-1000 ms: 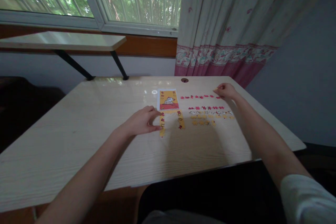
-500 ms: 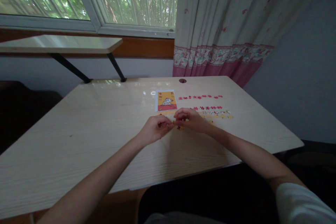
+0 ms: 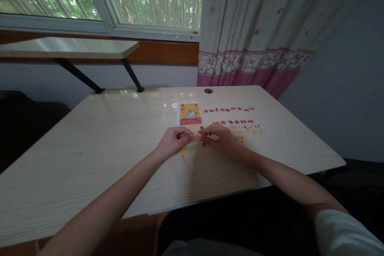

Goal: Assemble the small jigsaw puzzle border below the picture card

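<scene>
My left hand (image 3: 177,141) is closed in a pinch, with a small yellow jigsaw piece (image 3: 196,138) at its fingertips. Facing it, my right hand (image 3: 221,139) curls its finger and thumb round what looks like a small brownish jigsaw piece (image 3: 202,129), partly covered by the fingers. Below the left fingertips lies a yellow jigsaw piece (image 3: 182,152). Just beyond both hands is the picture card (image 3: 191,114), showing a white animal on yellow and red. Some pieces under the hands are hidden.
Right of the card run two rows of red jigsaw pieces (image 3: 228,109), white pieces (image 3: 247,127) and yellow pieces (image 3: 250,131). The pale wooden desk (image 3: 120,140) carries a raised shelf (image 3: 69,50) at the back left. A curtain (image 3: 252,28) hangs behind.
My hands have drawn slightly apart from touching fingertips; the left went a little left. A yellow piece below my left hand now shows. The view has shifted slightly.
</scene>
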Demonstrator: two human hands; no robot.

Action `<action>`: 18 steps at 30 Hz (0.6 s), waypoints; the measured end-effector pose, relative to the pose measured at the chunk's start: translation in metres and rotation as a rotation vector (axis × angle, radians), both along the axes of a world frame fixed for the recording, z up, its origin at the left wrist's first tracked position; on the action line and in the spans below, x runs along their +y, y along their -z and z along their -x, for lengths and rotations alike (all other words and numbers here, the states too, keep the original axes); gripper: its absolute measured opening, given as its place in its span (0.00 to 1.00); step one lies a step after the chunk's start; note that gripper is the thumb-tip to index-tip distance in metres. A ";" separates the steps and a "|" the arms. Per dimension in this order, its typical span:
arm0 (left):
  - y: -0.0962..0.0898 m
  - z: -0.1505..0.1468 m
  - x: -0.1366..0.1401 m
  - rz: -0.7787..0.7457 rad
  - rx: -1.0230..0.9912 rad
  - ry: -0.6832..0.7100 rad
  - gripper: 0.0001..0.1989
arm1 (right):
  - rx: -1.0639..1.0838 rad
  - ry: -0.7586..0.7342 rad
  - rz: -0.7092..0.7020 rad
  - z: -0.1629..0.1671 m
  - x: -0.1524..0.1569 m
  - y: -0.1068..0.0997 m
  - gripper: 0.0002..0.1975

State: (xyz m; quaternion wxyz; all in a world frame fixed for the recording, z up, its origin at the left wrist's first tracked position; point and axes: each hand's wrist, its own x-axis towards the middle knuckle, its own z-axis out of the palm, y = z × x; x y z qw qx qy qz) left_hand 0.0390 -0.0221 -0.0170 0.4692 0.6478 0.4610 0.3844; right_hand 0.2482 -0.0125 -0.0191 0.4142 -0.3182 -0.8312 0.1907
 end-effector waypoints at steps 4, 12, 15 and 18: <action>-0.005 -0.002 -0.001 0.030 -0.025 0.004 0.15 | -0.125 0.013 -0.164 -0.002 0.000 0.000 0.09; -0.002 0.002 -0.001 -0.036 0.020 0.049 0.15 | -0.212 0.089 -0.327 -0.006 -0.001 -0.001 0.08; -0.004 0.019 0.004 -0.268 0.250 0.044 0.16 | -0.193 0.118 -0.379 -0.013 0.000 -0.005 0.07; -0.009 0.039 0.009 -0.492 0.675 0.072 0.17 | -0.201 0.161 -0.390 -0.022 0.001 -0.009 0.08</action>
